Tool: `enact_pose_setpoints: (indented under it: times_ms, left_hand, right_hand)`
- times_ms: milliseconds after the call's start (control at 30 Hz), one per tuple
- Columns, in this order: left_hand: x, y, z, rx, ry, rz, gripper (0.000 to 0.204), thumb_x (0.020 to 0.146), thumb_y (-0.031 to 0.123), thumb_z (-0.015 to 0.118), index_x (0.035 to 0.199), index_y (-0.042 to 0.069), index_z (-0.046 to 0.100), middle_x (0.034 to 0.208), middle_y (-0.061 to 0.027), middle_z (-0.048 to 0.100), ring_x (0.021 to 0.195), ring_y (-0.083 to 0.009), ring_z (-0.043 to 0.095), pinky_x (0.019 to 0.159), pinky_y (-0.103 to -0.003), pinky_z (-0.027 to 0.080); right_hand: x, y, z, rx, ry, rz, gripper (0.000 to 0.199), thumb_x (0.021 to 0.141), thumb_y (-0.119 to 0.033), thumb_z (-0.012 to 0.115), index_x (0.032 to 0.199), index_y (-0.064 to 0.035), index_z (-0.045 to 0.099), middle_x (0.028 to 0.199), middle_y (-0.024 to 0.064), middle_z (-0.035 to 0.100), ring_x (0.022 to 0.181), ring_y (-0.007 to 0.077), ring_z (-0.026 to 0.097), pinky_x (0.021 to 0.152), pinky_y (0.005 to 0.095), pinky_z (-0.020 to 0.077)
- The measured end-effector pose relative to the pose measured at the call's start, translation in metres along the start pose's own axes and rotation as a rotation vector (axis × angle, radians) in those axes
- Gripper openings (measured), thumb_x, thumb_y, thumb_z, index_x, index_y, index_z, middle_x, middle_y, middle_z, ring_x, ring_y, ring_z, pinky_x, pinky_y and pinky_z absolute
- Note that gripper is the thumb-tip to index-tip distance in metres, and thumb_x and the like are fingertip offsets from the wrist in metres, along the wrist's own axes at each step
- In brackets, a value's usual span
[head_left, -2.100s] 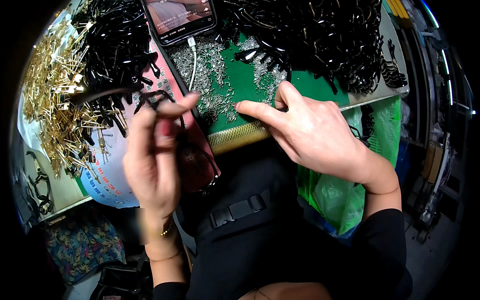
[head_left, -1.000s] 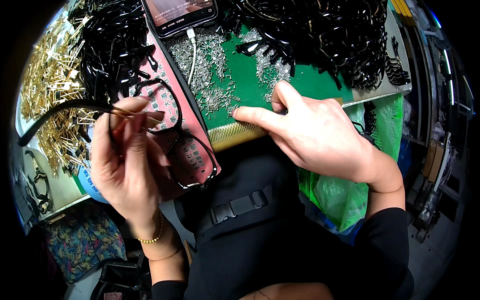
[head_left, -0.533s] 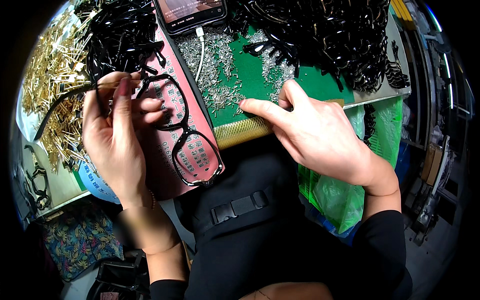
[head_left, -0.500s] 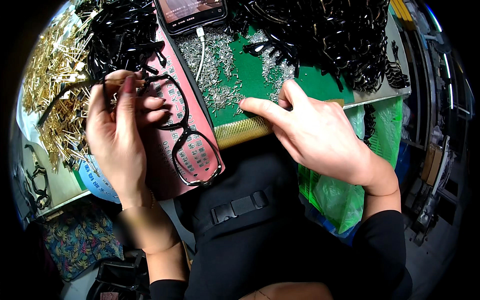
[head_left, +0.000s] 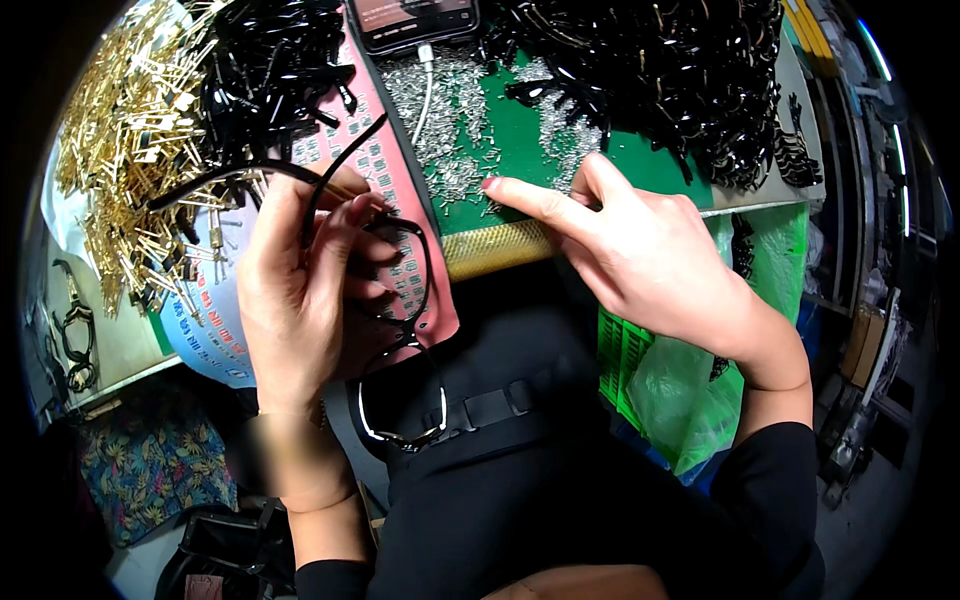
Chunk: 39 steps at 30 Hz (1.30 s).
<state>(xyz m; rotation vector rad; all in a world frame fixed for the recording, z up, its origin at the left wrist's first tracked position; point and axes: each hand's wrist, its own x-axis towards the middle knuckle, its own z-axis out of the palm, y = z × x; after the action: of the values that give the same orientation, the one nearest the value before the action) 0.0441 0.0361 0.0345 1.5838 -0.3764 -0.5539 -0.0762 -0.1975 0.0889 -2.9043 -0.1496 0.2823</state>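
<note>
Pinched in the fingers of my left hand (head_left: 295,290) is a black glasses frame (head_left: 405,322), its two dark temples spread up and to the left. Its lower rim hangs past the mat's edge, over my lap. I stretch one finger of my right hand (head_left: 645,245) to the left. The red-nailed tip touches the edge of a heap of small silver screws (head_left: 455,175) on a green mat (head_left: 640,165). The other right fingers are bent, and I cannot make out anything between them.
Gold metal parts (head_left: 135,130) lie heaped at the far left, beside black glossy temples (head_left: 270,70). More black pieces (head_left: 660,70) are piled at the back right. A phone (head_left: 415,25) with a white cable stands behind the screws. Below the right edge hangs a green basket (head_left: 625,370) with plastic film.
My left hand has shifted right and tilted the glasses frame, so its lower rim now hangs nearer my lap. My right fingertip stays at the screws.
</note>
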Motion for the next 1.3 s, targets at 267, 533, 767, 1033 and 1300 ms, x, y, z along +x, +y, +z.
enact_pose_setpoints:
  times_ms: [267, 533, 767, 1033, 1300]
  left_hand:
    - [-0.001, -0.004, 0.002, 0.009, 0.050, -0.018, 0.013, 0.105, 0.006, 0.052, 0.116, 0.000, 0.055, 0.104, -0.0088, 0.067, 0.076, -0.0076, 0.066, 0.054, -0.018, 0.056]
    - [-0.001, -0.005, 0.001, 0.033, 0.043, 0.030, 0.019, 0.105, 0.002, 0.048, 0.124, 0.000, 0.050, 0.109, -0.0115, 0.065, 0.076, -0.0108, 0.068, 0.054, -0.019, 0.057]
    - [0.002, -0.003, 0.000, -0.022, 0.008, -0.001, 0.021, 0.105, 0.001, 0.048, 0.126, 0.001, 0.050, 0.107, -0.0111, 0.065, 0.075, -0.0107, 0.068, 0.054, -0.018, 0.057]
    - [0.001, 0.003, 0.000, 0.009, 0.004, -0.039, 0.017, 0.103, 0.001, 0.053, 0.119, -0.002, 0.058, 0.102, -0.0055, 0.067, 0.075, -0.0068, 0.067, 0.058, -0.018, 0.054]
    - [0.002, 0.004, 0.001, 0.140, -0.043, 0.011, 0.012, 0.104, 0.004, 0.051, 0.114, 0.001, 0.057, 0.099, -0.0060, 0.069, 0.071, -0.0060, 0.065, 0.055, -0.017, 0.052]
  right_hand:
    - [0.002, 0.001, 0.003, 0.016, 0.011, 0.015, 0.048, 0.087, -0.007, 0.064, 0.133, -0.0225, 0.060, 0.092, 0.0123, 0.053, 0.066, 0.0266, 0.065, 0.052, 0.0384, 0.0517]
    - [0.003, 0.001, 0.002, 0.026, -0.022, 0.014, 0.047, 0.091, -0.009, 0.063, 0.133, -0.0275, 0.060, 0.091, 0.0086, 0.052, 0.063, 0.0248, 0.061, 0.053, 0.0373, 0.0525]
    - [0.008, -0.004, -0.002, -0.079, -0.116, -0.011, 0.065, 0.088, -0.008, 0.062, 0.147, -0.0339, 0.051, 0.090, 0.0090, 0.052, 0.062, 0.0237, 0.061, 0.051, 0.0368, 0.0519]
    - [0.015, -0.022, -0.010, 0.103, -0.038, -0.141, 0.072, 0.079, -0.005, 0.066, 0.145, -0.0328, 0.055, 0.089, 0.0063, 0.053, 0.063, 0.0217, 0.062, 0.050, 0.0338, 0.0504]
    - [0.028, -0.014, 0.004, 0.064, -0.035, -0.217, 0.064, 0.081, -0.006, 0.065, 0.140, -0.0289, 0.059, 0.091, 0.0081, 0.055, 0.070, 0.0235, 0.066, 0.050, 0.0350, 0.0495]
